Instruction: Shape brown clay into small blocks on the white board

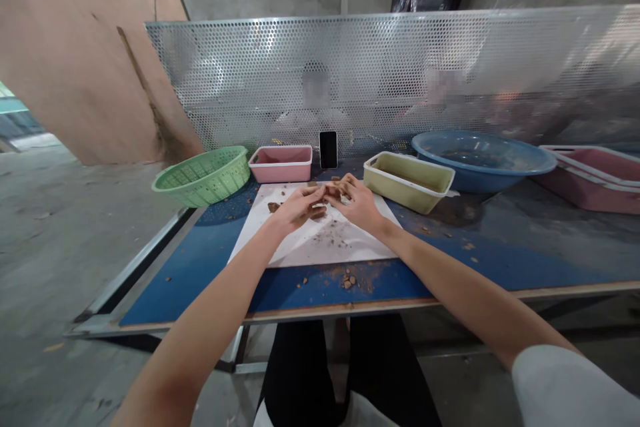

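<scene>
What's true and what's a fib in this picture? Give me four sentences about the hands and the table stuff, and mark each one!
1. The green basket stands left of the pink bin. True.
2. The two hands are far apart. False: the left hand and right hand are close together.
3. A brown lump lies on the white sheet. True.
4. The phone lies flat. False: the phone stands upright.

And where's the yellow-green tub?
Yellow-green tub sits right of centre in the head view, beside the right hand, between the phone and blue basin.
</scene>
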Demonstrator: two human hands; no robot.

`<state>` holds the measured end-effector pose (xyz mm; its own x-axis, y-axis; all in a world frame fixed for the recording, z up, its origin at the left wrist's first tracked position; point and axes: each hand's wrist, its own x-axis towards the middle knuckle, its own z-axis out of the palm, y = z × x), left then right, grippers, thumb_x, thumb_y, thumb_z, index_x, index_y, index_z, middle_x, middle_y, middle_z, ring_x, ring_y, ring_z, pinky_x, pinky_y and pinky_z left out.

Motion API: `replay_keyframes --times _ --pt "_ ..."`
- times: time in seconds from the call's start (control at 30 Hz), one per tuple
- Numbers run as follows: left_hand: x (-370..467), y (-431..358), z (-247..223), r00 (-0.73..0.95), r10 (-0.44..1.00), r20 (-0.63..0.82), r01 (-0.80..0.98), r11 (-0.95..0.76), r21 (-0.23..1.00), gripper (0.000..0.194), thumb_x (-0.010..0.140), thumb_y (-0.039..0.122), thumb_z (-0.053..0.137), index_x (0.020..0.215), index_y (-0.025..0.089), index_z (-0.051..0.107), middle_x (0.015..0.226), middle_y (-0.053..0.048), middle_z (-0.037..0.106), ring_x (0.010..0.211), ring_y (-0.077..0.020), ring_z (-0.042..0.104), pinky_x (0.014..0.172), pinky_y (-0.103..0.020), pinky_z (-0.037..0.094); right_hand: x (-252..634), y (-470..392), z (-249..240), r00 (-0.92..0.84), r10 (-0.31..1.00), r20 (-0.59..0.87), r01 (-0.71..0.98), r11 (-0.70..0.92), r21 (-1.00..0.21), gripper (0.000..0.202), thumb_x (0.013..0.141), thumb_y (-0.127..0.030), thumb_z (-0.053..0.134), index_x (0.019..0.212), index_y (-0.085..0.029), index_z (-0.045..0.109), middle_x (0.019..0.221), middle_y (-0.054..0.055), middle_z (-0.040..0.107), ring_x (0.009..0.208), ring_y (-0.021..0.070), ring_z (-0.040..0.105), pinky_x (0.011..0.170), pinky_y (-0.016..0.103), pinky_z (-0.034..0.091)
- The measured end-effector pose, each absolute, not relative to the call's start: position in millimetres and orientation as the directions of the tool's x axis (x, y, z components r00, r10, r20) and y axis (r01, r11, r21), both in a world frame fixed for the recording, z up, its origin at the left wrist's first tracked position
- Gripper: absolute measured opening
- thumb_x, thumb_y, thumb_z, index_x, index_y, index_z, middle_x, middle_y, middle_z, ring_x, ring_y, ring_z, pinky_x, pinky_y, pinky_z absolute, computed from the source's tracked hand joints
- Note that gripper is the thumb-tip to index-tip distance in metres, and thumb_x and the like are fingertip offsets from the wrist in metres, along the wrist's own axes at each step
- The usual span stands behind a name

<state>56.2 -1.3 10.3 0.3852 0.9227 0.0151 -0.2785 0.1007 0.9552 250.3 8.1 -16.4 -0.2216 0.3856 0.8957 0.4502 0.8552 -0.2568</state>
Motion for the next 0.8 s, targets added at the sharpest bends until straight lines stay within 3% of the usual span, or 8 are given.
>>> replay_keyframes --times 0.17,0.5,0.8 --pt "57.2 -1.4 8.4 0.403 0.915 0.003 -0.306 0.131 0.943 0.045 0.067 0.047 0.099 0.09 0.014 0.079 0.084 -0.005 0.073 0.08 -0.017 0.069 0.084 -0.033 0.054 250.0 6.6 -16.7 -0.244 0.373 0.895 0.459 0.857 -0.232 0.018 0.103 -0.041 0.066 0.109 -0.025 0.073 0.088 0.002 0.058 0.08 0.0176 0.063 0.075 0.03 0.056" --pt "57.7 0.6 5.5 0.375 0.927 -0.032 -0.335 0.168 0.927 0.039 0.067 0.042 0.1 0.086 0.016 0.078 0.085 -0.005 0.074 0.082 -0.0188 0.069 0.082 -0.034 0.055 250.3 9.4 -16.1 -0.262 0.472 0.842 0.424 0.84 -0.338 0.026 0.105 -0.048 0.063 0.106 -0.025 0.074 0.09 0.003 0.061 0.078 0.0172 0.061 0.073 0.029 0.054" --pt "56.8 -1.6 8.8 0.384 0.922 -0.047 -0.396 0.21 0.894 0.037 0.068 0.038 0.1 0.085 0.016 0.075 0.086 -0.004 0.073 0.085 -0.0165 0.068 0.087 -0.032 0.053 251.0 6.0 -16.9 -0.248 0.414 0.876 0.413 0.863 -0.291 0.028 0.104 -0.048 0.063 0.119 -0.026 0.072 0.089 0.003 0.06 0.078 0.0187 0.061 0.076 0.031 0.055"
